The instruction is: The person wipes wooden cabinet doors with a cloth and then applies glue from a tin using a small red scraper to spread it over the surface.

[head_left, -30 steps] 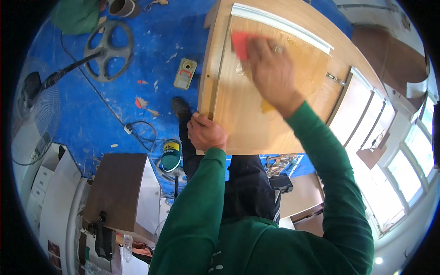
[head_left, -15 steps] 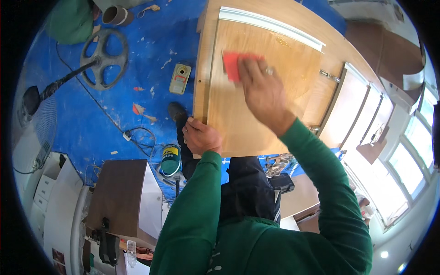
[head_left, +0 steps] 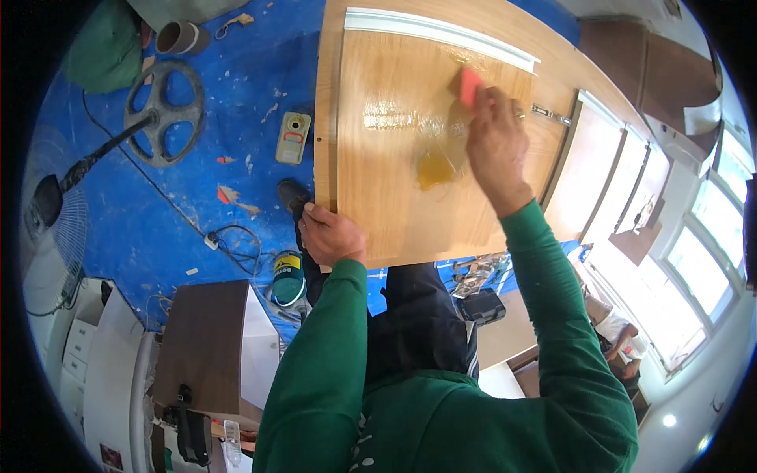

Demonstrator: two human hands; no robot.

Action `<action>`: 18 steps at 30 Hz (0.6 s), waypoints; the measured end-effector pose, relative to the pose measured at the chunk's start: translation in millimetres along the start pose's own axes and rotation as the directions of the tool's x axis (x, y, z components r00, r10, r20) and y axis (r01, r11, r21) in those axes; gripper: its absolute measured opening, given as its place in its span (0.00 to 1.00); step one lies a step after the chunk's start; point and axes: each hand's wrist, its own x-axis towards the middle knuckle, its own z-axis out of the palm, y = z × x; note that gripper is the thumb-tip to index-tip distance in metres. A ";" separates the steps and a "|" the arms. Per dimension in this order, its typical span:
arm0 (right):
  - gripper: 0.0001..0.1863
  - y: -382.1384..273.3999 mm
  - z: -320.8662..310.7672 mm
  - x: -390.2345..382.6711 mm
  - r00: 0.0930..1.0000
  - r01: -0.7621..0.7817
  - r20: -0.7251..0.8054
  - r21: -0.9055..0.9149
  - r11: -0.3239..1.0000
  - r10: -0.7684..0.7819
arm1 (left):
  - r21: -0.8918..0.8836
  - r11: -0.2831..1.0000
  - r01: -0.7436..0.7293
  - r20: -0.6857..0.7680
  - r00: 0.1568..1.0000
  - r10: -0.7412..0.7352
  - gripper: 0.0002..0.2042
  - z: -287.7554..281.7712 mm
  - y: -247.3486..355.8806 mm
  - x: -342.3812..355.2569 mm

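Observation:
A light wood panel (head_left: 386,189) with a pale metal strip (head_left: 441,35) along its far edge lies on a larger wooden surface in front of me. My right hand (head_left: 498,142) is closed on a flat red spreader (head_left: 471,85), which meets the panel near its far right part. A wet amber puddle of glue (head_left: 436,169) lies nearer to me, with a shiny smeared patch to its left. My left hand (head_left: 335,235) grips the near left corner of the wood, its thumb on the edge; the fingertips beneath are partly hidden.
A blue floor (head_left: 244,94) holds a yellow-topped can (head_left: 289,276), a tin with a red mark (head_left: 292,137), cables and scraps. A standing fan (head_left: 59,205) is at left. A brown cabinet (head_left: 201,339) stands near left. Another person (head_left: 623,339) is at far right, by windows.
My right hand has moved right with the red spreader, now turned more edge-on. An amber puddle and a shiny smear now show on the panel. My left hand keeps hold of the corner.

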 end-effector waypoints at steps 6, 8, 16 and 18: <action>0.20 5.8 -17.9 -8.2 0.998 0.041 0.043 0.104 0.994 -0.046 | -0.063 0.997 0.042 0.000 0.999 -0.042 0.33 -4.8 2.5 -2.4; 0.19 25.6 -8.1 1.7 0.999 -0.030 -0.025 0.099 0.995 0.032 | -0.055 0.998 0.043 0.007 0.999 -0.043 0.32 -3.8 -0.1 0.0; 0.13 -50.1 -23.1 35.1 0.962 0.269 -0.037 0.298 0.916 -0.271 | -0.015 1.000 0.012 -0.034 0.999 -0.012 0.32 -0.8 -2.2 1.2; 0.12 -58.3 -20.4 54.2 0.948 0.315 -0.118 0.248 0.916 -0.295 | -0.006 1.000 0.017 -0.015 1.000 -0.017 0.32 -1.5 -3.2 1.5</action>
